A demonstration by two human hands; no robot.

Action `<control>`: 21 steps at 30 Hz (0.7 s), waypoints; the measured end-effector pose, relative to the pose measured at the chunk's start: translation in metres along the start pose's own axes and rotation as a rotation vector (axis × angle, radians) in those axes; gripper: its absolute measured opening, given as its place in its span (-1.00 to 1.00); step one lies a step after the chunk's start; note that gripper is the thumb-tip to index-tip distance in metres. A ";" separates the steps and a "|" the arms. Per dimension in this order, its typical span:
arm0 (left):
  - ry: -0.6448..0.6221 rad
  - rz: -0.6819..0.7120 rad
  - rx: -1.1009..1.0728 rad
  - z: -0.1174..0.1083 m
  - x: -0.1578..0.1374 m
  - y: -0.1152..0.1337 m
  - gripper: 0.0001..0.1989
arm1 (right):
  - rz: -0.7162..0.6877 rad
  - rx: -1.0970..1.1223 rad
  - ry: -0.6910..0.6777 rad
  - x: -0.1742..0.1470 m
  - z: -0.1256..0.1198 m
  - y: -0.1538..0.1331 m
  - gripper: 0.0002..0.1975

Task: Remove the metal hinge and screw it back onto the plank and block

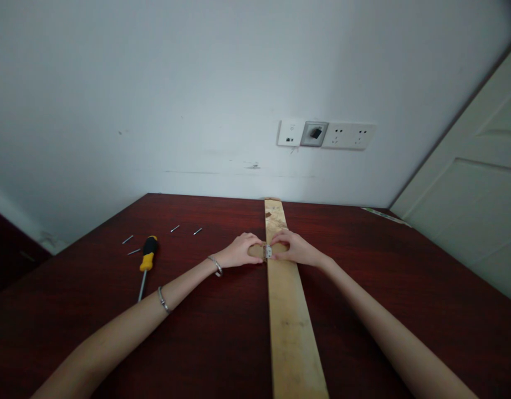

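Observation:
A long pale wooden plank (291, 310) lies on the table, running away from me to the wall. At its left edge sits a small metal piece with holes, which looks like a hinge (269, 251). My left hand (240, 250) grips it from the left, thumb and forefinger curved round its outer side. From the other side, my right hand (297, 247) rests over the plank with thumb and forefinger closed on the hinge. To the left lies a screwdriver (148, 256) with a yellow and black handle; my left forearm hides its tip.
Several screws (174, 228) are scattered on the dark red table (222, 332) near the screwdriver. Behind rises a white wall with a row of sockets (338, 136). A thin strip (386, 216) lies at the back right, beside a white panelled door (480, 166).

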State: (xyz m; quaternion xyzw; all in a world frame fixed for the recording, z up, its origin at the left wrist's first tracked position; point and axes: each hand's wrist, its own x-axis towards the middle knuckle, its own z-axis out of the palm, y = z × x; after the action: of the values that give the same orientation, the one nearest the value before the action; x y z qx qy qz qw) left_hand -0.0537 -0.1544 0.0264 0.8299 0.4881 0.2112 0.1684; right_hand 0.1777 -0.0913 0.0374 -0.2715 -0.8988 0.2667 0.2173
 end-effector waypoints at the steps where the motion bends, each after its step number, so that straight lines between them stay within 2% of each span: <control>1: 0.000 0.001 -0.003 0.000 0.000 0.001 -0.51 | -0.001 0.003 0.001 0.000 0.000 0.000 -0.70; 21: 0.004 0.013 -0.006 0.001 0.001 -0.003 -0.48 | 0.010 0.016 0.003 0.000 0.000 0.000 -0.70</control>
State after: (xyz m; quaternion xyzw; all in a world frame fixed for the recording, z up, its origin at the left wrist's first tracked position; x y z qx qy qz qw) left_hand -0.0553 -0.1522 0.0240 0.8322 0.4823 0.2156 0.1684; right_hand 0.1776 -0.0910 0.0369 -0.2748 -0.8950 0.2744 0.2195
